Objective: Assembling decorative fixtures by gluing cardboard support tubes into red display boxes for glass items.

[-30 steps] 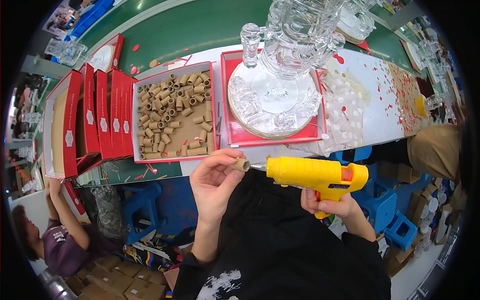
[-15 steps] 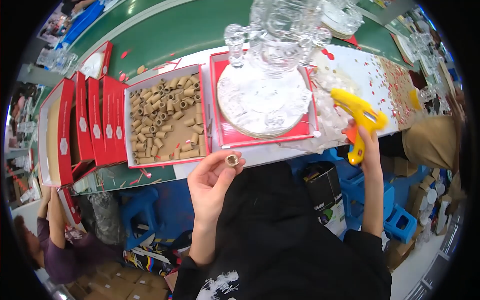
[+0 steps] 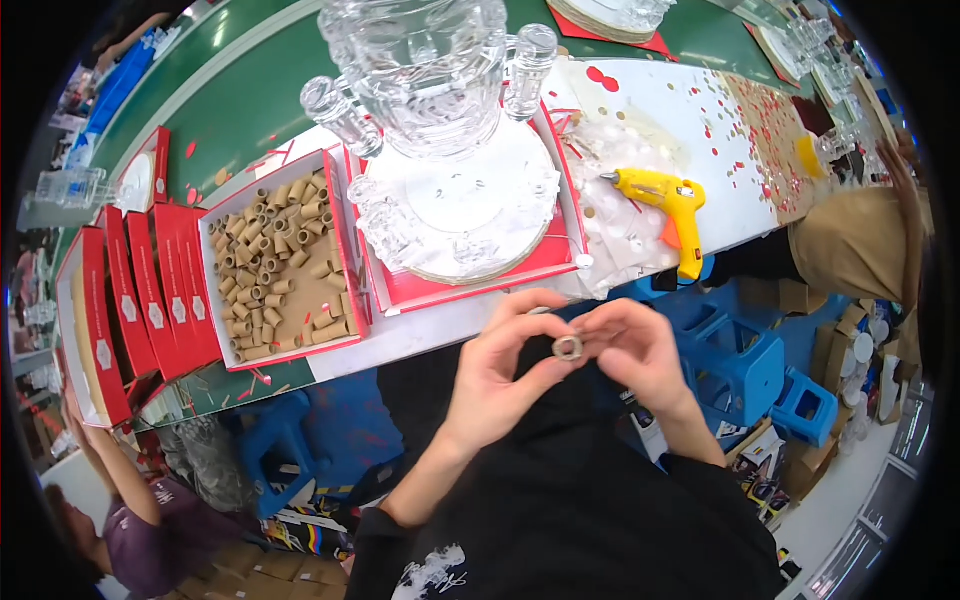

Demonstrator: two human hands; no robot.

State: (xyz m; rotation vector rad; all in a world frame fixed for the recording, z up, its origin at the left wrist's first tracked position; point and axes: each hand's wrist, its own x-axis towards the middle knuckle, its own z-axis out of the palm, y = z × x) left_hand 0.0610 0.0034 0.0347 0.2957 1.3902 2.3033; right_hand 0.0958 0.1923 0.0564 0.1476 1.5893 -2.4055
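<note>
While seemingly pinched end-on: small cardboard tube (image 3: 568,347) between left fingers (image 3: 540,372) and right fingers (image 3: 600,338).

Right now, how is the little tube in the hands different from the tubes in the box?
The held tube is alone, pinched between the left hand and right hand; the boxed tubes lie piled loose. The held one shows its round open end; most boxed ones lie sideways. Both are short, tan cardboard tubes.

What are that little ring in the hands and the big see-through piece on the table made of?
The ring looks like cardboard: matte tan, hollow like the tubes in the box. The see-through piece looks like glass or clear plastic, glossy with bright highlights; which one cannot be told.
</note>
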